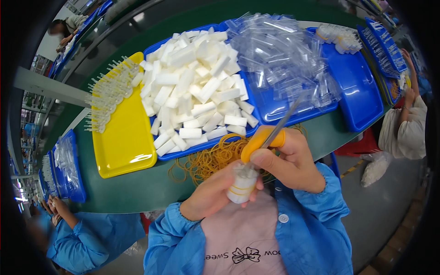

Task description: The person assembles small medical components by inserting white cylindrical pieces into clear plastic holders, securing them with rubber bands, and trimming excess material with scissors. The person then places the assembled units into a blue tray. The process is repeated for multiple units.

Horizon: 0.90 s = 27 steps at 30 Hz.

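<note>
My left hand (208, 191) is wrapped round a small bundle of white pieces (242, 187), bound with yellow rubber bands, close in front of my chest. In my right hand (297, 161) is a slim metal tool that looks like tweezers (285, 118), pinched between thumb and fingers with its long end slanting up and away. Orange covers (262, 140) sit on fingers of that hand. The right fingertips are over the top of the bundle and partly hide it. Just beyond both hands, loose yellow-brown rubber bands (195, 166) lie heaped on the green table (151, 189).
White foam-like blocks (190, 87) fill a blue tray. Right of it, clear plastic sleeves (279, 55) pile in another blue tray (277, 113). A yellow tray (121, 149) carries thin-stemmed parts (110, 89). White bundles (339, 37) lie at the far right. Co-workers sit on both sides.
</note>
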{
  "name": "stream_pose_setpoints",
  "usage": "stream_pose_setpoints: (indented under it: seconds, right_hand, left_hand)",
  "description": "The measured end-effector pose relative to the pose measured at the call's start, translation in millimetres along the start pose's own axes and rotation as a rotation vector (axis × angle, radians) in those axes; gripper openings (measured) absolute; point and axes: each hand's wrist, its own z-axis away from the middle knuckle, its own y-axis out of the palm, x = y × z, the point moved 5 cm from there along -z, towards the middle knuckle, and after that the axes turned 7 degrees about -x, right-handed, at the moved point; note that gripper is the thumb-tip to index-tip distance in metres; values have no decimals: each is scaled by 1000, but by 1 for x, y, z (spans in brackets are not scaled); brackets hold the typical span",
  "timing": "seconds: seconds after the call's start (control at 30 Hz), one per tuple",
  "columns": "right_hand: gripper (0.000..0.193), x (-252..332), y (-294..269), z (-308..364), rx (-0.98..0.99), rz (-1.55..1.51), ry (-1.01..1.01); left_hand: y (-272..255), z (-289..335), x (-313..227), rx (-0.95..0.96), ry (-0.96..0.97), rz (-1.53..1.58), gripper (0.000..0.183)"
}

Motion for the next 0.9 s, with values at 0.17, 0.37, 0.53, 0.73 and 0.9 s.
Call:
stream_pose_setpoints:
  seconds: [0.17, 0.37, 0.53, 0.73, 0.9]
  right_hand:
    - [14, 9, -51, 23, -419, 421, -207]
    - [18, -15, -131, 71, -666, 1242, -271]
    - [33, -53, -162, 91, -689, 1379, -110]
    - [37, -7, -107, 74, -613, 984, -212]
    - [68, 33, -9, 50, -144, 703, -319]
  left_hand:
    - [5, 5, -20, -49, 176, -21, 71]
    - [-12, 12, -26, -132, 335, 51, 66]
    - [-15, 2, -26, -124, 284, 206, 63]
    - [-2, -1, -26, -207, 268, 279, 65]
    - [19, 1, -24, -173, 246, 34, 64]
